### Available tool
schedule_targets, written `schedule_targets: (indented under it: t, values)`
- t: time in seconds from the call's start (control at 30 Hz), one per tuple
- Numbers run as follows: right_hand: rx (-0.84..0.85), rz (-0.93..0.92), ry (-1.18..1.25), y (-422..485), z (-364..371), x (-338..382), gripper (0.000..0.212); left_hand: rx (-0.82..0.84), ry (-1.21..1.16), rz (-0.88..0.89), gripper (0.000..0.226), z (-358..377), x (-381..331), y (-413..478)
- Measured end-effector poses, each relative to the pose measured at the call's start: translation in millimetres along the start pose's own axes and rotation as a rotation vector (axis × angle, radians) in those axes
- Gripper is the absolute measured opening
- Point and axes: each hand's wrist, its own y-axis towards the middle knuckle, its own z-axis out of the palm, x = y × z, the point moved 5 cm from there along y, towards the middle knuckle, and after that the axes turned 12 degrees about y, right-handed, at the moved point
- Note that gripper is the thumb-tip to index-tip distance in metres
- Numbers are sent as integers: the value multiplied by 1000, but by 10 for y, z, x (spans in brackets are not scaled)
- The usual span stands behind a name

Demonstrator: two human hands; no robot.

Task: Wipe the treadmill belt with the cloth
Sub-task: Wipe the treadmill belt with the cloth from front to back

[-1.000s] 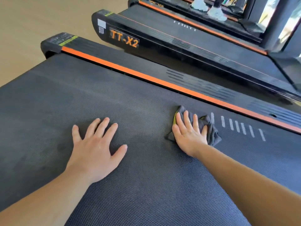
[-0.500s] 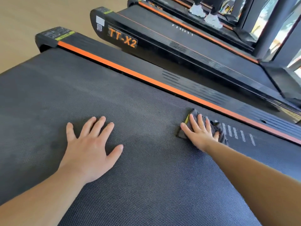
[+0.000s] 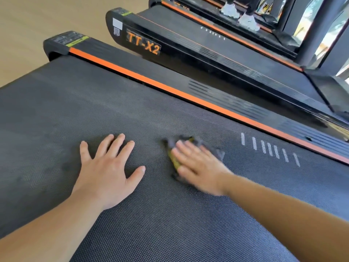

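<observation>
Right hand, fingers straight, presses crumpled dark grey cloth (yellow edge showing, blurred) flat on black textured treadmill belt, mid-belt, near the orange side stripe. Left hand flat on belt beside it, fingers spread, holding nothing.
</observation>
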Motion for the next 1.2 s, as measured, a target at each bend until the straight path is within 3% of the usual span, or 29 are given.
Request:
schedule_targets:
  t: [0.1, 0.2, 0.33, 0.5, 0.57, 0.63, 0.73, 0.8, 0.9, 1.03, 1.1, 1.13, 1.2]
  values:
    - [-134, 532, 120, 120, -329, -954, 72, -16, -9, 1, 86, 13, 12, -7]
    - [-196, 725, 151, 109, -378, -1255, 73, -21, -8, -3, 86, 18, 14, 4]
    - [-217, 640, 160, 177, -260, -895, 61, -19, -10, -5, 85, 5, 7, -2]
    - [-39, 113, 48, 78, 43, 29, 60, -6, -26, -7, 86, -19, 2, -13]
    - [34, 40, 64, 81, -37, -90, 59, -3, -26, -13, 85, -27, 2, -8]
    - [-12, 191, 60, 161, -231, -501, 67, -3, -36, -1, 85, -24, -7, -7]
    - [-138, 618, 163, 244, -403, -1067, 72, -16, -37, -8, 85, -15, 2, -17]
    - [-204, 727, 187, 302, -385, -1080, 75, -15, -30, -6, 85, -10, 4, -10]
    - [-238, 686, 206, 346, -306, -771, 71, -22, -29, 3, 85, -4, 13, -10]
    - [-113, 243, 92, 1, -24, -274, 68, -6, -34, 4, 85, -15, 5, -10]
    - [-37, 121, 80, -101, -65, -406, 66, -3, -28, 4, 85, -4, 11, -14]
    - [-26, 136, 91, -83, -169, -588, 64, 0, -25, 3, 85, -3, 11, -12]
    - [-90, 345, 163, -19, -437, -1082, 71, -2, -17, 2, 85, -6, 2, -15]
